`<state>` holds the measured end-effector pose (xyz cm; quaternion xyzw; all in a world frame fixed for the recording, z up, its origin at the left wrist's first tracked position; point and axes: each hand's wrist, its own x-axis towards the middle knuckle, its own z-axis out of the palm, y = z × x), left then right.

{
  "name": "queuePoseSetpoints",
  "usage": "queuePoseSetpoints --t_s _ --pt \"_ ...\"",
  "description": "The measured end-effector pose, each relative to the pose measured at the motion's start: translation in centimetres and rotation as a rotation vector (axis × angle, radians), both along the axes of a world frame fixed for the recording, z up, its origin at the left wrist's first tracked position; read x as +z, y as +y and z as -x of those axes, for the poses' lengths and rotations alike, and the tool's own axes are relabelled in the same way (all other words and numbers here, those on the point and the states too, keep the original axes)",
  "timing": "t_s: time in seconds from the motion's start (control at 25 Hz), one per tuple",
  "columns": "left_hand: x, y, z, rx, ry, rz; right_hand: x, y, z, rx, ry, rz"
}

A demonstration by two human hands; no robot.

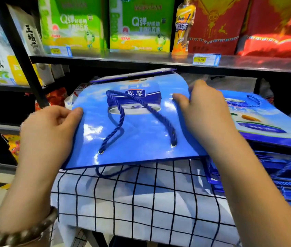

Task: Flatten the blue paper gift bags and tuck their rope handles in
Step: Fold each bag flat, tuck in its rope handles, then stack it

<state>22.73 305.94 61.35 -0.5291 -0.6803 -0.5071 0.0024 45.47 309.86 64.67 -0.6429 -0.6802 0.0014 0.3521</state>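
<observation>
While you hold blue gift bag (132, 129) flat between both hands, left hand (50, 125) pinches left edge, thumb on top; right hand (203, 107) grips right edge. That likely keeps panel taut for pressing down. Rope handle (122, 113) lies loose across top face, between hands; not tucked yet. Second handle (105, 175) hangs under near edge. Stack of flattened bags (265, 122) sits just right of right hand, probable drop spot. Checked cloth (141, 202) under hands serves as work surface. Shop shelf (141, 61) beyond hands: green boxes (73, 24), bottle (183, 27), price tag (206, 59).
</observation>
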Motion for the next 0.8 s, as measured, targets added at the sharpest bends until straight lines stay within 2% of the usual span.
queuePoseSetpoints --t_s 0.16,0.28,0.48,0.6,0.68,0.8 --pt "4.1 3.1 -4.7 -0.135 0.033 -0.097 5.8 0.2 -6.1 -0.114 -0.083 -0.216" --pt "6.0 6.2 -10.7 -0.35 0.043 -0.07 7.5 0.7 -13.2 -0.225 -0.141 -0.218" --pt "5.8 11.5 -20.7 -0.628 0.16 0.18 4.6 2.3 -23.8 -0.357 -0.085 -0.027" --pt "2.8 12.7 -23.1 -0.646 0.267 0.371 0.3 3.0 -26.1 -0.357 -0.063 0.196" --pt "1.3 12.6 -22.9 -0.634 0.323 0.459 -2.0 3.3 -26.2 -0.341 -0.13 0.342" --pt "1.1 12.1 -21.8 -0.606 0.45 0.569 -1.7 3.1 -25.5 -0.34 -0.279 0.465"
